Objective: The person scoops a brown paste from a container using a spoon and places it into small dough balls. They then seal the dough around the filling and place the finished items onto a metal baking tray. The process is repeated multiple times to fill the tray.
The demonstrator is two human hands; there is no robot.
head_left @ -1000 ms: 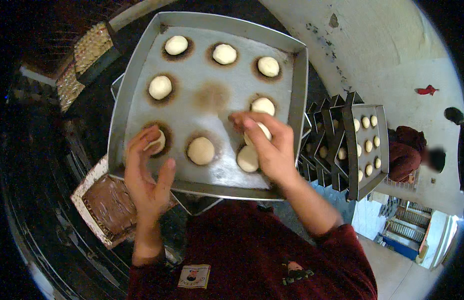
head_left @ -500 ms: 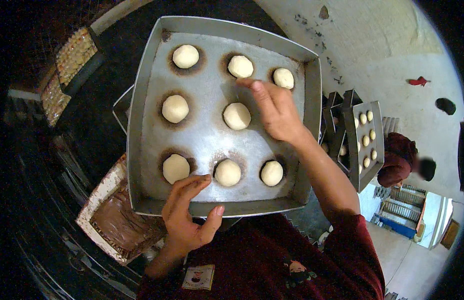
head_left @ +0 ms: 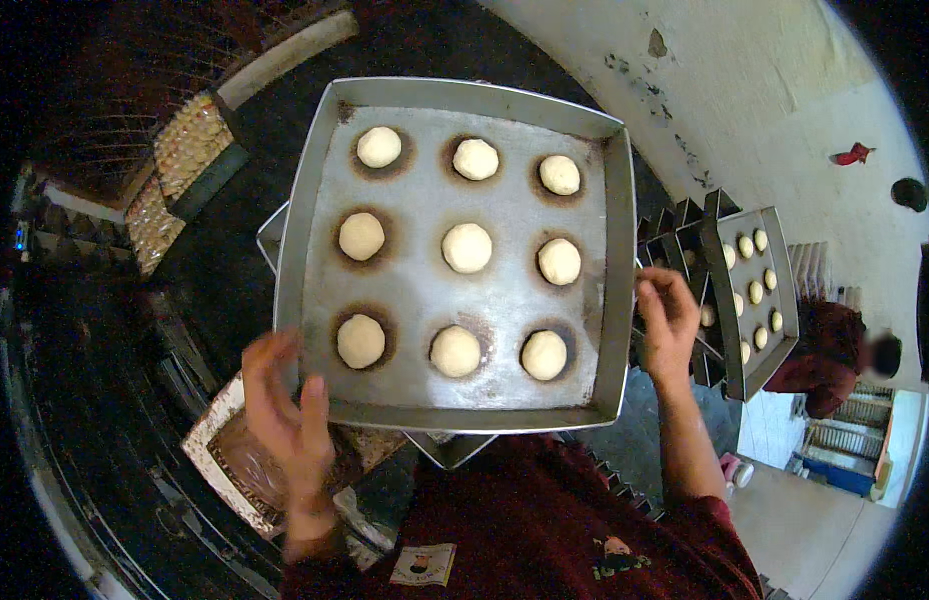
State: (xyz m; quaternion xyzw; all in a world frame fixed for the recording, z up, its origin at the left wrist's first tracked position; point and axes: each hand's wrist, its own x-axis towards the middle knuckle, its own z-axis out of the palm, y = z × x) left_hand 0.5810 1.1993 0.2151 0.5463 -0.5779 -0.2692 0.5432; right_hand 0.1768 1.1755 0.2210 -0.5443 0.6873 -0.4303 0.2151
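A square metal baking tray [head_left: 525,402] holds several round, pale dough balls, such as the middle one [head_left: 467,248], spaced in rows over darkened spots. At the tray's lower left corner my left hand [head_left: 290,410] is open, thumb apart from the fingers, slightly blurred. My right hand [head_left: 671,325] is at the outside of the right wall, its fingers bent and fingertips against the edge; their grip is partly hidden. Underneath lies another metal tray [head_left: 450,450], turned at an angle, with its corners showing at the left and near sides.
At the right, more trays of dough [head_left: 755,340] stand stacked, near a person in dark red [head_left: 820,350]. A worn, pale-rimmed container [head_left: 215,440] with a brown surface lies at lower left. Bagged pale goods [head_left: 190,145] are at far left. A stained wall [head_left: 745,90] rises at far right.
My right hand has left the dough and moved right to the tray's outer edge, uncovering a ball in the right column. My left hand has shifted left to the corner. The view has shifted slightly.
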